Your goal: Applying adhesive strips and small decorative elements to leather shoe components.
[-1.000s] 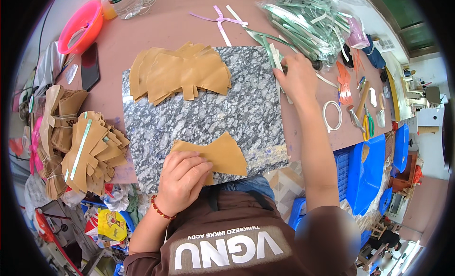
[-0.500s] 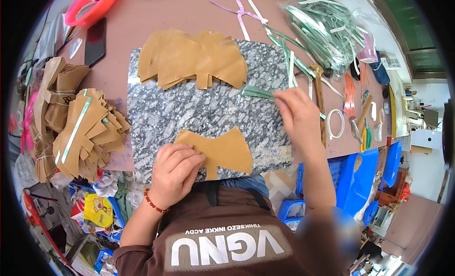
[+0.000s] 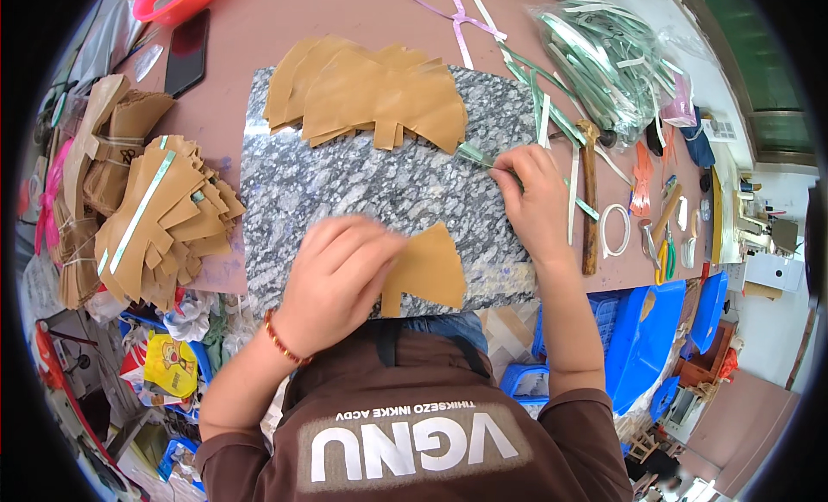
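Left hand (image 3: pixel 335 278) shifted farther over brown piece (image 3: pixel 433 267), strip (image 3: pixel 473 153) in right hand (image 3: pixel 530 191)

Your fisheye view looks steeply down from your head, over your shirt (image 3: pixel 379 351) and the near edge of the tabletop (image 3: pixel 250 28), close above your left hand (image 3: pixel 345 278) and right hand (image 3: pixel 532 200), reaching past the tabletop's right edge.

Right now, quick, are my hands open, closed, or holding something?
Left hand: over the brown piece, blurred; grip can't be told.
Right hand: closed, holding at least one green strip.
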Demonstrator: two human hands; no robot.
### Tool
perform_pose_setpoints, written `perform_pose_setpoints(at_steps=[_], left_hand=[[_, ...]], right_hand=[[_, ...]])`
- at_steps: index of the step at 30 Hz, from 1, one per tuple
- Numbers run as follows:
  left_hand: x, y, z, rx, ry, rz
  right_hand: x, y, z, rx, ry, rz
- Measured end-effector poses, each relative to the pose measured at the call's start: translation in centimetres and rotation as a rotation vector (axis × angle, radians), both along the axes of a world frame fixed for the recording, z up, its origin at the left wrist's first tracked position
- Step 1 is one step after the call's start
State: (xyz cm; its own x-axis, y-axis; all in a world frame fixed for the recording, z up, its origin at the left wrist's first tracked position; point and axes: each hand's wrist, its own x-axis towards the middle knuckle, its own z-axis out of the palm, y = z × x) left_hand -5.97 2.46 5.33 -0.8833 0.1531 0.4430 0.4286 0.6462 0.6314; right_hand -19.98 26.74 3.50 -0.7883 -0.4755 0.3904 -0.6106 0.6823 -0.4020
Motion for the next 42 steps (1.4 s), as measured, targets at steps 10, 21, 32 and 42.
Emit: perform_pose_setpoints(at_steps=[10, 21, 32, 42], left_hand=[[-11.1, 4.8, -1.5, -0.287, -0.162, -0.274], [-3.2, -6.2, 2.8, 0.254, -0.117, 0.021], [7.5, -5.3, -2.0, 0.158, -0.064, 0.239], [7.7, -4.9, -3.5, 0.058, 0.061, 0.188]], right_hand=[[1.2, 3.1, 0.5, -0.631, -0.044, -0.074], [7.3, -1.6, 5.9, -0.341, -0.666, -0.037], [8.9, -9.7, 3.7, -0.151, -0.925, 0.190], [9.3, -10.7, 2.6, -0.028, -0.747, 0.187]])
